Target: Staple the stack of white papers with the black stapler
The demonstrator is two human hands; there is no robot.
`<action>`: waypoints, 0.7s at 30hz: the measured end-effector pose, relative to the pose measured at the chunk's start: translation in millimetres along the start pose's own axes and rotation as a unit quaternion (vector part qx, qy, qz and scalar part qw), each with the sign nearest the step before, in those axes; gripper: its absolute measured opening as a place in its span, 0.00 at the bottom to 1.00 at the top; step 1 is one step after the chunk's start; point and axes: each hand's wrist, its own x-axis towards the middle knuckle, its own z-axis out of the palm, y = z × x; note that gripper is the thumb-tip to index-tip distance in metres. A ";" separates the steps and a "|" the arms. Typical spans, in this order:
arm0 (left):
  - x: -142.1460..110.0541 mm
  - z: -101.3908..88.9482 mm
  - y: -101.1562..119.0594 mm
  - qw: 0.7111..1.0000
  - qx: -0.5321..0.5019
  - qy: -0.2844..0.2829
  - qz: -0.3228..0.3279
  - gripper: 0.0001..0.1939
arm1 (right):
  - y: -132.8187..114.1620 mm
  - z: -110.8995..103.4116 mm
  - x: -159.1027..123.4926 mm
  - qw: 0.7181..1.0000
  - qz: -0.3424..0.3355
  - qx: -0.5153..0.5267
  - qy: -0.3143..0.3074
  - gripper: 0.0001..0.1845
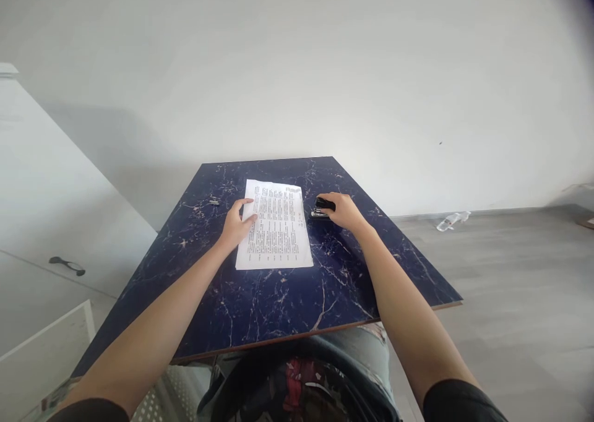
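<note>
A stack of printed paper [278, 236] lies on the dark blue marbled table, its top edge slightly uneven. At its left edge rests my left hand [236, 224], thumb and index finger spread apart on top of the print; the other fingers are hard to see. Just right of the paper, my right hand [342, 210] is closed around a black stapler [323, 207]. The stapler sits on or close to the tabletop, its front end facing the paper with a small gap between them. My palm and fingers cover its rear part.
The table [278, 307] reaches a white wall at the back. A small metallic item [214, 203] lies left of the paper. On the left stands a white cabinet with a dark handle [67, 265]. A clear plastic object [453, 221] lies on the grey floor at right.
</note>
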 end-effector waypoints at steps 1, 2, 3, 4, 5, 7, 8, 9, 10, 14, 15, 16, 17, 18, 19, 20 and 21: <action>-0.3 -0.2 0.2 1.000 -0.013 0.005 -0.004 0.24 | -1.0 1.6 0.0 1.000 -0.006 0.003 -0.009 0.24; -0.6 -0.2 0.5 1.000 -0.027 0.008 -0.006 0.24 | -2.5 3.3 0.1 1.000 -0.013 0.006 -0.019 0.24; -0.9 -0.1 0.8 0.999 -0.040 0.010 -0.005 0.25 | -4.3 5.1 0.2 0.999 -0.022 0.011 -0.030 0.24; -1.2 0.2 1.0 0.999 -0.051 0.010 -0.003 0.25 | -6.0 6.9 0.5 0.999 -0.031 0.015 -0.042 0.24; -1.4 0.4 1.3 0.998 -0.057 0.009 0.000 0.25 | -7.6 8.4 0.8 0.998 -0.039 0.018 -0.054 0.24; -1.5 1.1 2.0 0.998 -0.055 0.012 0.002 0.24 | -10.1 10.6 1.2 0.996 -0.047 0.021 -0.073 0.23; -1.4 1.4 2.3 0.999 -0.049 0.014 0.002 0.24 | -10.8 11.0 1.4 0.995 -0.047 0.020 -0.081 0.23; -1.3 1.6 2.5 0.999 -0.041 0.015 0.002 0.23 | -11.4 11.2 1.4 0.995 -0.046 0.018 -0.087 0.22; -1.2 1.8 2.5 0.999 -0.033 0.015 0.002 0.23 | -11.7 11.1 1.3 0.995 -0.042 0.014 -0.090 0.21; -1.6 3.0 1.0 1.000 -0.021 -0.015 -0.001 0.22 | -10.5 11.8 1.2 0.997 -0.027 -0.004 -0.074 0.21; -2.0 3.6 0.6 0.999 -0.018 -0.027 -0.002 0.22 | -9.6 12.8 1.4 0.998 -0.024 -0.007 -0.066 0.21; -2.5 4.4 0.2 0.999 -0.014 -0.039 -0.001 0.22 | -8.4 14.1 1.6 0.998 -0.022 -0.010 -0.057 0.22; -3.2 5.4 0.1 0.999 -0.006 -0.049 0.001 0.22 | -6.9 15.6 1.9 0.999 -0.019 -0.014 -0.049 0.22; -4.0 6.4 0.4 0.998 0.004 -0.056 0.002 0.21 | -5.1 17.2 2.3 0.999 -0.016 -0.019 -0.042 0.23; -5.0 7.5 0.9 0.998 0.014 -0.059 0.001 0.21 | -2.8 18.6 2.8 0.999 -0.013 -0.025 -0.035 0.23; -5.9 8.5 1.7 0.998 0.021 -0.060 -0.002 0.21 | -0.2 19.9 3.2 0.999 -0.009 -0.031 -0.030 0.24; -7.0 9.3 2.7 0.998 0.026 -0.061 -0.006 0.20 | 2.8 20.9 3.7 0.999 -0.005 -0.037 -0.025 0.24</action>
